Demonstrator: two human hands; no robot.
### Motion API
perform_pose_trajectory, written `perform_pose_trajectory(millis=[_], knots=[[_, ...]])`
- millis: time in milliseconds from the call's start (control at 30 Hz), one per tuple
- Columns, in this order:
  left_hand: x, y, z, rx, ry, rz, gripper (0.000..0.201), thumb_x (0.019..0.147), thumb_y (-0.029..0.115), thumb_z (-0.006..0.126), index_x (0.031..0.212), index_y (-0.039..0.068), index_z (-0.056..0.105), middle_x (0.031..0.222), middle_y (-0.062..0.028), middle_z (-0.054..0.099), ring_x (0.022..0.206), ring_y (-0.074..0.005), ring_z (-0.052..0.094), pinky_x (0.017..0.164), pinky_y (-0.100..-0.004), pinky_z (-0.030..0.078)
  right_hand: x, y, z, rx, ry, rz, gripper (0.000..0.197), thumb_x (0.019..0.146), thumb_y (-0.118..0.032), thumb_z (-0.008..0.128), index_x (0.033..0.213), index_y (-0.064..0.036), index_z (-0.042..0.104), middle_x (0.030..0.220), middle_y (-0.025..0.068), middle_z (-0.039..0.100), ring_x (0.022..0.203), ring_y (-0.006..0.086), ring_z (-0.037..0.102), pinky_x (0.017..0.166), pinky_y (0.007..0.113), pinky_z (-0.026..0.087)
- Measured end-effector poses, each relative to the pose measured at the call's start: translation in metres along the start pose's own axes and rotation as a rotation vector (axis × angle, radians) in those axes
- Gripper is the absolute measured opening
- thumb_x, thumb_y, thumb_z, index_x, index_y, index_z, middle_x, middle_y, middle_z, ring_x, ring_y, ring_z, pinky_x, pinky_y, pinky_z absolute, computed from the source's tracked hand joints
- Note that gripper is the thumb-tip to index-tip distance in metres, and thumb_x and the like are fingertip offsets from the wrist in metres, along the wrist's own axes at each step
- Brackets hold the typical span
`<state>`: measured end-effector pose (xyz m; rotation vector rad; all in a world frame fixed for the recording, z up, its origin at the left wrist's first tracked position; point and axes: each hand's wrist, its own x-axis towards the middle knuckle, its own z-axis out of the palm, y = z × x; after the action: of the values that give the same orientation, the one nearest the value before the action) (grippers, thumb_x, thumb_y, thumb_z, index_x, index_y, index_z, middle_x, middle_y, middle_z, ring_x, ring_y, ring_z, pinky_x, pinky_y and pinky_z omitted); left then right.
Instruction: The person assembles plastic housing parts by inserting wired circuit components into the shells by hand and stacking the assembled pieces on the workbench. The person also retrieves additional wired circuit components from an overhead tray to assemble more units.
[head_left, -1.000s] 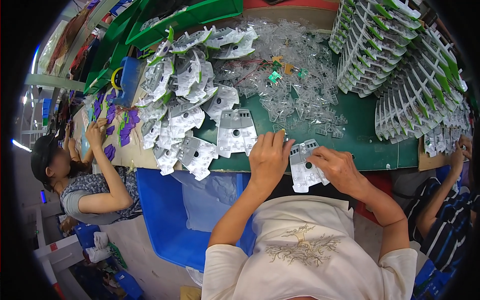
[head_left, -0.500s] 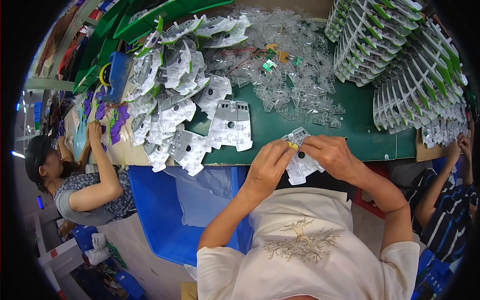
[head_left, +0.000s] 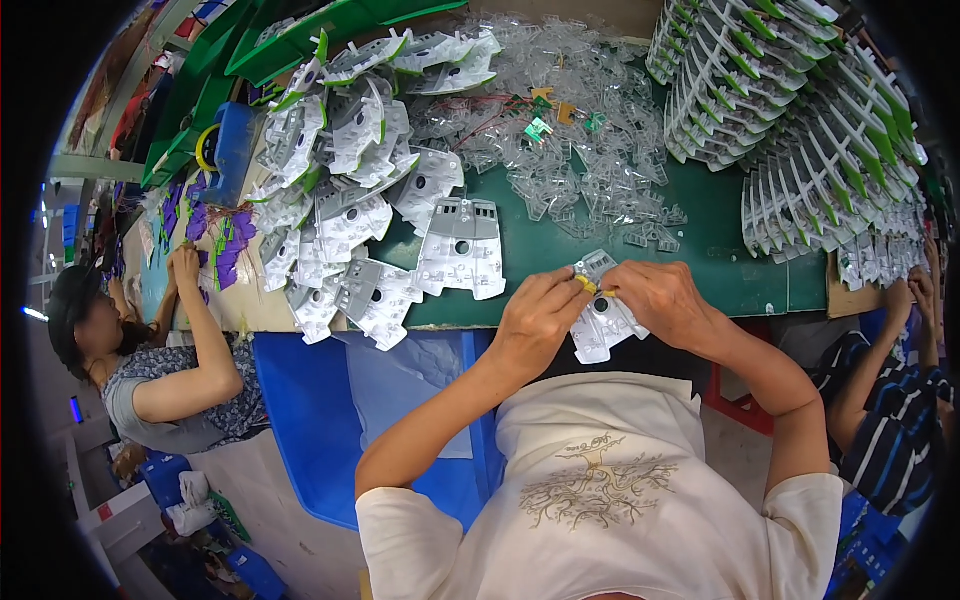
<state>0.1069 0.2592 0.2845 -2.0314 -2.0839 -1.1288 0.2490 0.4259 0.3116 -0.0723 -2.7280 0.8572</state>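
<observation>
- White-and-grey plastic panel (head_left: 595, 345): one, at the near edge of the green table (head_left: 720, 275).
- Right hand (head_left: 665, 302): clamped on the panel's right side.
- Left hand (head_left: 540, 315): fingertips together by its upper left; grip on it, cannot tell.
- Clear plastic pieces (head_left: 590, 150): heaped beyond.

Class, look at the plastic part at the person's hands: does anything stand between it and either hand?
Nothing visible blocks either: the left hand and right hand are both at the upper half of the plastic part. A yellow patch shows where the hands meet; whether it lies between them and the part is unclear.
</observation>
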Motion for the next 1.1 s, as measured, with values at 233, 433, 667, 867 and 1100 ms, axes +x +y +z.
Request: perform_pose_trajectory(millis=[233,433,667,867,1100], knots=[[0.003,0.005,0.001,0.002,0.045,-0.023,0.028,0.072,0.001,0.075,0.099,0.002,0.070,0.098,-0.0086,0.070,0.097,-0.0267,0.066,0.079,-0.0374,0.050,0.000,-0.006,-0.004,0.037,0.064,0.103,0.011,0.082,-0.002,0.067,0.091,-0.0034,0.062,0.085,0.0111,0.062,0.073,0.0296,0.066,0.060,0.040,0.052],[-0.006,0.007,0.023,-0.220,0.210,-0.174,0.047,0.074,-0.004,0.077,0.118,-0.001,0.062,0.095,-0.0116,0.069,0.086,-0.0292,0.064,0.075,-0.0395,0.050,-0.010,-0.013,-0.024,0.033,-0.062,0.218,0.023,0.078,-0.011,0.074,0.097,-0.0011,0.066,0.096,0.0114,0.058,0.080,0.0309,0.066,0.067,0.042,0.053],[0.009,0.004,0.017,-0.341,0.110,-0.151,0.063,0.082,-0.005,0.068,0.141,0.002,0.046,0.105,-0.0073,0.071,0.091,-0.0267,0.059,0.080,-0.0387,0.043,-0.015,-0.014,-0.033,0.075,-0.094,0.226,0.026,0.076,-0.013,0.076,0.097,0.0003,0.069,0.099,0.0124,0.058,0.079,0.0321,0.065,0.068,0.041,0.053],[0.020,0.005,0.002,-0.301,-0.171,-0.149,0.069,0.085,-0.007,0.062,0.149,0.006,0.039,0.108,-0.0050,0.072,0.091,-0.0259,0.056,0.082,-0.0380,0.040,-0.011,-0.023,-0.056,0.595,-0.065,0.355,0.023,0.080,0.008,0.061,0.102,0.0039,0.070,0.100,0.0161,0.067,0.085,0.0281,0.069,0.074,0.034,0.055],[0.017,0.010,0.009,-0.329,-0.130,-0.187,0.070,0.084,-0.007,0.062,0.149,0.007,0.038,0.109,-0.0044,0.071,0.092,-0.0256,0.055,0.084,-0.0384,0.039,-0.036,-0.040,-0.024,0.051,0.154,0.024,0.026,0.075,0.006,0.071,0.101,0.0027,0.070,0.089,0.0126,0.066,0.075,0.0252,0.068,0.063,0.034,0.056]])
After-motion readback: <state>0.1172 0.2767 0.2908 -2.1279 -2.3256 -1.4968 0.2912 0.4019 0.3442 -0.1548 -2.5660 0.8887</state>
